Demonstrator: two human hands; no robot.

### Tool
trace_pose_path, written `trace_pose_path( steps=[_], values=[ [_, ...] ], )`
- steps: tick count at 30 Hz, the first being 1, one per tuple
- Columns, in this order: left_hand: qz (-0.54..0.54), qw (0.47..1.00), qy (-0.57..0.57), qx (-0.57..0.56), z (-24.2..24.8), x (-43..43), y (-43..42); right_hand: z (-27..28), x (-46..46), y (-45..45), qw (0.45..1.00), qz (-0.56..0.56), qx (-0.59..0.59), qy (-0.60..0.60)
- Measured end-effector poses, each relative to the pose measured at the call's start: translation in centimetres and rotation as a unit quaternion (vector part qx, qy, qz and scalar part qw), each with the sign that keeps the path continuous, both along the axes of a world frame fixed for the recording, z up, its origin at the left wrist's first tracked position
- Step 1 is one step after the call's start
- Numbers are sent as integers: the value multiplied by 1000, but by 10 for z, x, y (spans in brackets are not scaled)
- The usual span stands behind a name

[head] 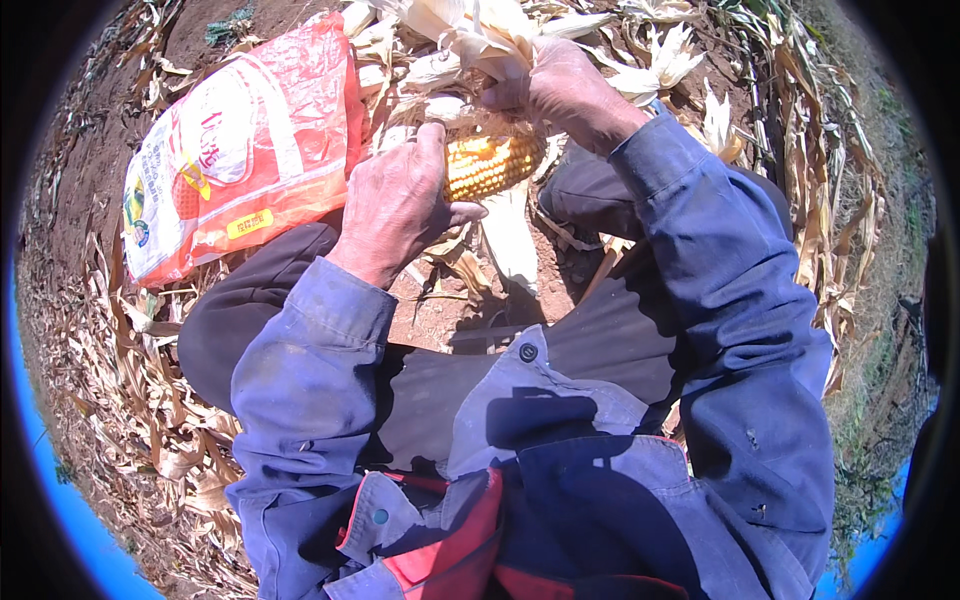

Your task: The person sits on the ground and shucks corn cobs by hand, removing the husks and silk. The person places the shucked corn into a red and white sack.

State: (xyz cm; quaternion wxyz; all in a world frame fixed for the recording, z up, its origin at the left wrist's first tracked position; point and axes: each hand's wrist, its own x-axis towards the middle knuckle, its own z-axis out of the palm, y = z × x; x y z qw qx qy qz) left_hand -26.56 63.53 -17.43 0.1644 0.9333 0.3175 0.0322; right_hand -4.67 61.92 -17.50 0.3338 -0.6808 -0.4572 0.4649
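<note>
A yellow corn cob (491,163), its kernels bare, lies crosswise between my hands above the soil. My left hand (397,199) grips its left end, the thumb along the lower side. Just above the cob, my right hand (562,90) is closed on a bunch of pale dry husk (484,37). Brown corn silk hangs between that hand and the cob. Whether the husk is still joined to the cob is hidden by my fingers. Another pale husk leaf (511,236) hangs or lies below the cob; I cannot tell which.
An orange and white printed plastic sack (262,142) bearing writing lies at the left, against my left knee (247,300). Several corn ears in husk (431,71) are heaped ahead. Dry stalks and leaves (821,172) line the right, with more leaf litter (150,405) at lower left.
</note>
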Motion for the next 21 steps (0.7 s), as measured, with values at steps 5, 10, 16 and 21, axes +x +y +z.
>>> trace_pose_path(
  steps=[5, 10, 16, 21],
  values=[
    [-14, 999, -21, -48, -8, 4, -11, -15, 41, 3, 961, -80, 130, 231],
    [-75, 990, -23, -120, -7, 3, -35, 5, 97, 3, 964, -218, 105, 110],
    [-22, 945, 18, -325, -16, 1, -57, -4, 256, -33, 948, -290, 54, -124],
    [111, 877, -77, -461, -14, 7, -49, -37, 382, -140, 859, -256, -182, -404]
  ],
)
